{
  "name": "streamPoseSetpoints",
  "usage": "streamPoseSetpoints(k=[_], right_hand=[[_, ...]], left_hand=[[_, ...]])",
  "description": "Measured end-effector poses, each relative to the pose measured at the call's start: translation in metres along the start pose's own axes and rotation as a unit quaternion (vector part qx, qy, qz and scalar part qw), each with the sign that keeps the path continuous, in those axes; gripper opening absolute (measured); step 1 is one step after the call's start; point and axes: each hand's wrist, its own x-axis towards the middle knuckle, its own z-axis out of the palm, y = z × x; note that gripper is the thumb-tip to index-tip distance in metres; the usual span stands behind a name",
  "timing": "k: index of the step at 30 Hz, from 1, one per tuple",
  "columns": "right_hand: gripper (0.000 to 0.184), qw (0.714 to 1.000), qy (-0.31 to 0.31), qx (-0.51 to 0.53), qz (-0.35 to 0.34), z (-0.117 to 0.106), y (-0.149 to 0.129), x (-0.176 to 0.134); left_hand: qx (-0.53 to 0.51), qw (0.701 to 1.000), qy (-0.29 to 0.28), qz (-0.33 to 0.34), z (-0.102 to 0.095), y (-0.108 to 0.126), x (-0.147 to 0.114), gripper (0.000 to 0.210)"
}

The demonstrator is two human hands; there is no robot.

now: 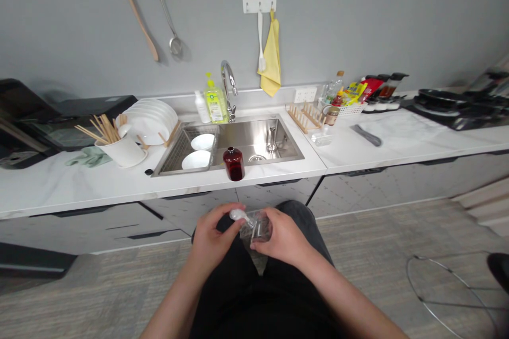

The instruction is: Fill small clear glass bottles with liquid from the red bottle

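Note:
My left hand (214, 233) pinches a small white spoon-shaped plastic piece (237, 214) between thumb and fingers. Its thin end points right, over a small clear plastic container (260, 228). My right hand (284, 238) is wrapped round that container from the right, above my lap. What the container holds, if anything, I cannot make out. Beyond both hands, a dark red bottle (234, 164) without a cap stands upright on the counter at the sink's front edge.
Two white bowls (196, 160) sit in a basket in the sink (294, 156). A chopstick holder (123, 151) and racked plates (155, 119) stand left. Soap bottles (216, 103) are behind the sink. Right of it are a wooden rack (305, 116) and a condiment basket (352, 110).

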Motion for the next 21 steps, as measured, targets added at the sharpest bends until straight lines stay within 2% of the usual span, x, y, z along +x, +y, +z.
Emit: streamPoseSetpoints(k=[5,21], right_hand=[[0.055,1.000,-0.003,-0.006,-0.005,0.0011,0.0026,-0.0013],[0.054,1.000,-0.003,-0.009,0.004,-0.0005,0.0056,-0.0005]], left_hand=[[0.006,1.000,-0.007,-0.013,0.0035,-0.0035,-0.0051,0.028],[-0.074,0.995,-0.017,-0.071,0.0065,-0.0071,-0.0064,0.044]])
